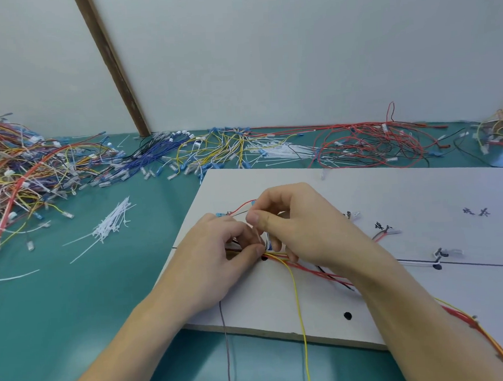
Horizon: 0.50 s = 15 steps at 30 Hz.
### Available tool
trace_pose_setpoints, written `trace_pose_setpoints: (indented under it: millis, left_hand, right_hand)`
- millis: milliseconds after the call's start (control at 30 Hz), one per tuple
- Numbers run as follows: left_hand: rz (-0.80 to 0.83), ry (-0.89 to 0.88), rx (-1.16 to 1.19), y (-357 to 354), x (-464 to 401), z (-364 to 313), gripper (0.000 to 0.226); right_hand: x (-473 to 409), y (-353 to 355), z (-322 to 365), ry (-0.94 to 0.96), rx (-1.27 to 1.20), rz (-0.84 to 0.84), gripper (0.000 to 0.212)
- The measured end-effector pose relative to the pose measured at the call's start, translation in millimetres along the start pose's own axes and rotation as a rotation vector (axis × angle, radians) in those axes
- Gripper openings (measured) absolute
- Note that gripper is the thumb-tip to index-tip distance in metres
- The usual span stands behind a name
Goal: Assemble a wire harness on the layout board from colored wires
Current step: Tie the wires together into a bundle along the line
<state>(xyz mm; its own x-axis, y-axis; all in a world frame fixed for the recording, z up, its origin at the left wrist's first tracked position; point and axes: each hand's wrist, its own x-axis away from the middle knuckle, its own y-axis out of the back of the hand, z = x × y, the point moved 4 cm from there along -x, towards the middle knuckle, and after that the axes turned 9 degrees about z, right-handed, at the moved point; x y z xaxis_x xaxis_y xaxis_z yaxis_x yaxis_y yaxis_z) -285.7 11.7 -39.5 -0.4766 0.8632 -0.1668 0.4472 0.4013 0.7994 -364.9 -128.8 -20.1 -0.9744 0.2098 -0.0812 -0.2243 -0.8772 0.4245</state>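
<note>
Black handwriting (475, 212) on your board (392, 193) is illegible. Your left hand (218, 251) and right hand (294, 229) pinch the wire bundle (281, 257), hiding the join.

**Clearance: open lanes near front-left, clutter along the back**

Both hands, left hand (218, 251) and right hand (299, 228), crowd the left-centre of the layout board (391, 187), fingers curled on the wire bundle (277, 255); no passage between them. A yellow wire (301, 319) and a grey wire (225, 339) hang over the board's near edge, crossing that approach. Bare board lies far right and at the back. The green table (74, 304) is open at near left, save a cable tie pile (112, 225) and one loose tie (11, 276). The mixed wire heap (20, 178) blocks far left; blue wires (154, 155), yellow wires (215, 148) and red wires (368, 145) line the back wall.
</note>
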Motion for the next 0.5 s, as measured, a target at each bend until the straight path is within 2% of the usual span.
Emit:
trace_pose_setpoints:
  millis: [100, 267, 333, 500]
  left_hand:
    - [0.013, 0.024, 0.041, 1, -1, 0, 0.012]
    - [0.034, 0.014, 0.038, 1, -1, 1, 0.012]
    - [0.025, 0.003, 0.024, 1, -1, 0, 0.011]
    - [0.009, 0.020, -0.050, 4, 4, -6, 0.006]
  right_hand:
    - [-1, -2, -1, 0.010, 0.011, -0.045, 0.024]
    - [-2, -11, -10, -0.139, -0.157, -0.115, 0.023]
    - [-2, -9, -10, -0.149, -0.220, -0.115, 0.024]
    - [1, -6, 2, -0.136, -0.203, -0.056, 0.021]
